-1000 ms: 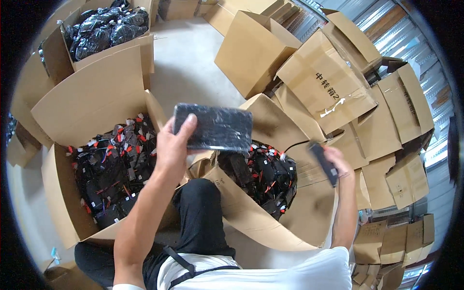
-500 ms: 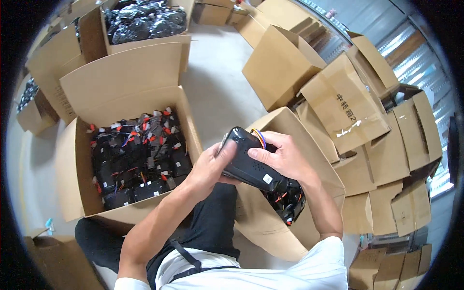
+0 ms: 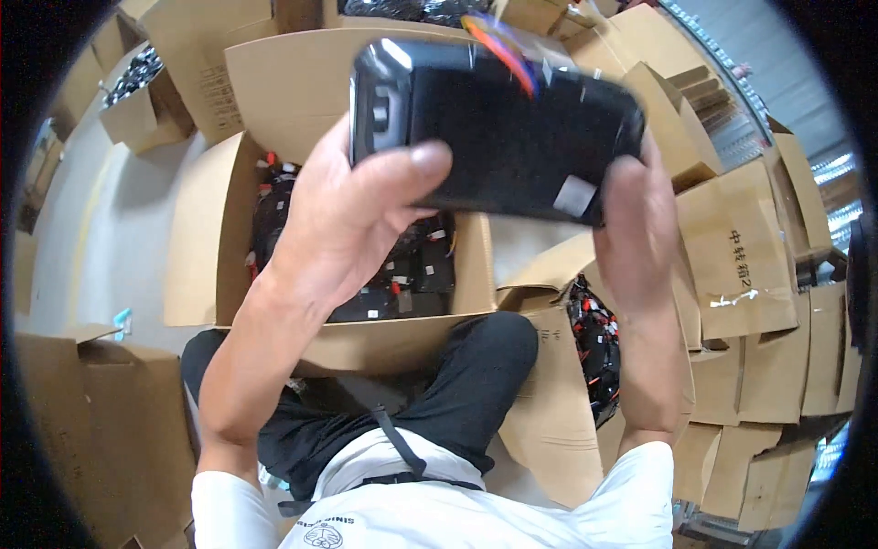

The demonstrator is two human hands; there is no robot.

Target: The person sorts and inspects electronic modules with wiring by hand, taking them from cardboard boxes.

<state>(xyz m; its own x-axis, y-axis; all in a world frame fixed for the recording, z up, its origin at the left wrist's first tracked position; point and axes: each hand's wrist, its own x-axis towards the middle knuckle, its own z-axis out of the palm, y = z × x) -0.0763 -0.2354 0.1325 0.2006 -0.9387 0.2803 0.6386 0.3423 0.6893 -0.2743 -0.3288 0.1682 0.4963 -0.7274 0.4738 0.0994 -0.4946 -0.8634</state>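
I hold up a black plastic case (image 3: 512, 128) with rounded corners, close in front of me. A bundle of coloured wires (image 3: 508, 55) comes out along its upper edge, and a small white label (image 3: 574, 195) sits near its lower right corner. My left hand (image 3: 338, 215) grips the left end, its thumb lying on the face and the other fingers hidden behind. At the opposite end my right hand (image 3: 640, 220) is closed on the case, somewhat smeared by motion. Below, similar black units (image 3: 393, 274) with wires and red connectors fill an open carton (image 3: 206, 238).
To the right of my knees, a tilted carton (image 3: 549, 403) contains more wired black units (image 3: 599, 343). Stacked cartons (image 3: 741, 247) line the right side. Another carton (image 3: 110, 412) stands at the lower left, and one with dark bagged items (image 3: 133, 78) lies at the far left.
Both hands have raised the case up and nearer to me, and it has turned to lie nearly level. My view has shifted, so the cartons appear moved in the picture.
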